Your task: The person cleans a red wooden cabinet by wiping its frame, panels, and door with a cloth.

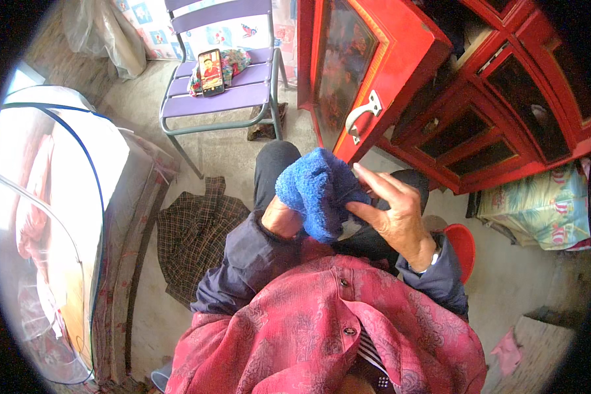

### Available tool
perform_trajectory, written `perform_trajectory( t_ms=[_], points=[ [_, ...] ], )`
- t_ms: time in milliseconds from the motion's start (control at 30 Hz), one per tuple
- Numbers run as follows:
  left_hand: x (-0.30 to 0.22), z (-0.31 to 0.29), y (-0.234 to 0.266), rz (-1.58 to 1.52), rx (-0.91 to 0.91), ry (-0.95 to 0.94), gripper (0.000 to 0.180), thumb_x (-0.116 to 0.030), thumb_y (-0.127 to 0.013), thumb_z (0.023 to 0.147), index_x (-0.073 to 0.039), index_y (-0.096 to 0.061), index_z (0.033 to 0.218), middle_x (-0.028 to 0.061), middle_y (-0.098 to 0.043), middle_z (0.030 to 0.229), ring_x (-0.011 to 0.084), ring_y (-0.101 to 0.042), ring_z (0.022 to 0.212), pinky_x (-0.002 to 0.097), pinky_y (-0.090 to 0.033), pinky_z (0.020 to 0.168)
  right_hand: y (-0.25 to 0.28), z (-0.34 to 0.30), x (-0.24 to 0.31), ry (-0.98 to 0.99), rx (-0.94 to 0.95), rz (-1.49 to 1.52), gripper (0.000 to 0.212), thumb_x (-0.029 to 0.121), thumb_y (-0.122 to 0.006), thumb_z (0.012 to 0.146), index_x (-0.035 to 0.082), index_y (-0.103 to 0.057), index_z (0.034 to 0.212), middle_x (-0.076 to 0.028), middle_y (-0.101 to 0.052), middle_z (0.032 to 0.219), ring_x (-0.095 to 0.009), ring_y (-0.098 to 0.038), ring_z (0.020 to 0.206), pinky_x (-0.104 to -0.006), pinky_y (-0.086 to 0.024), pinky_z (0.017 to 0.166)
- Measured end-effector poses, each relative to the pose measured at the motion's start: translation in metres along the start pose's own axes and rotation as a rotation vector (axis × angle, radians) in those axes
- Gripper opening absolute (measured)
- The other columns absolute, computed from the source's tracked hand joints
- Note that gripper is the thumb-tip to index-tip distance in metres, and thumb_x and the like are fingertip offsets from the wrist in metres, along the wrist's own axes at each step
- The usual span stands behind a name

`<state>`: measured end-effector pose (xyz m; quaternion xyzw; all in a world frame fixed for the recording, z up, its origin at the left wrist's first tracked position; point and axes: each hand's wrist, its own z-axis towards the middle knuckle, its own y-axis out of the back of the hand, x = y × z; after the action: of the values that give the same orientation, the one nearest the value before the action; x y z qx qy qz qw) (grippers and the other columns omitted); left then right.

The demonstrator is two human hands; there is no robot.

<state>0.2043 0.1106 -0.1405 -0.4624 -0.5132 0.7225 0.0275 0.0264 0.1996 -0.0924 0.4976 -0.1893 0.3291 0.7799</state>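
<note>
A blue terry cloth (322, 190) is bunched in front of my lap, held up between my hands. It covers my left hand (282, 217) beyond the wrist, so those fingers are hidden; the hand carries the cloth from beneath. At the cloth's right edge, my right hand (397, 217) grips it with thumb and bent fingers, the index finger stretched along it. Just beyond stands the swung-out red cabinet door (391, 79), which has a white handle (363, 118).
A purple slatted chair (217, 104) carries a phone (211, 72) on a patterned cloth. Dark checked fabric (200, 236) lies on the floor. The red cabinet (492, 125) fills the far right, a red basin (461, 249) stands beside my right arm, and a bed under clear plastic (105, 262) is at left.
</note>
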Motion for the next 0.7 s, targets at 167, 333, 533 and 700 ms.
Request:
perform_trajectory(
  t_ms=[167,333,533,700],
  points=[
    [-0.009,0.015,-0.012,0.298,0.103,-0.086,0.028,-0.024,-0.073,0.087,0.003,-0.070,0.091,0.0101,-0.069,0.082,0.0162,-0.062,0.070,0.0339,-0.050,0.062,-0.005,-0.005,-0.006,0.070,-0.097,-0.177,0.057,0.018,-0.084,0.077,0.005,-0.065,0.129,-0.014,-0.068,0.093,-0.031,-0.069,0.079,-0.0381,-0.055,0.068],
    [-0.014,0.047,-0.004,0.928,0.386,-0.662,0.021,-0.022,-0.074,0.082,-0.001,-0.072,0.080,0.0087,-0.066,0.070,0.0171,-0.062,0.062,0.0361,-0.048,0.055,-0.008,-0.016,-0.011,0.078,-0.150,-0.204,0.057,0.016,-0.084,0.077,0.005,-0.065,0.129,-0.013,-0.069,0.092,-0.031,-0.069,0.077,-0.0378,-0.055,0.067],
    [0.033,0.020,0.045,0.599,0.175,-0.085,0.064,-0.023,-0.076,0.083,-0.004,-0.045,0.136,0.0072,-0.058,0.116,0.0182,-0.057,0.105,0.0338,-0.045,0.091,-0.010,-0.016,-0.015,0.074,-0.076,-0.253,0.058,0.019,-0.077,0.082,0.003,-0.059,0.135,-0.013,-0.066,0.091,-0.032,-0.067,0.078,-0.0410,-0.054,0.066],
    [0.021,-0.011,0.017,0.073,0.204,0.106,0.077,-0.023,-0.075,0.093,-0.005,-0.033,0.155,0.0030,-0.050,0.142,0.0127,-0.047,0.131,0.0326,-0.039,0.111,-0.018,-0.021,-0.017,0.053,-0.020,-0.242,0.054,0.012,-0.072,0.081,0.002,-0.061,0.133,-0.014,-0.062,0.084,-0.032,-0.064,0.072,-0.0422,-0.051,0.062]
  ],
)
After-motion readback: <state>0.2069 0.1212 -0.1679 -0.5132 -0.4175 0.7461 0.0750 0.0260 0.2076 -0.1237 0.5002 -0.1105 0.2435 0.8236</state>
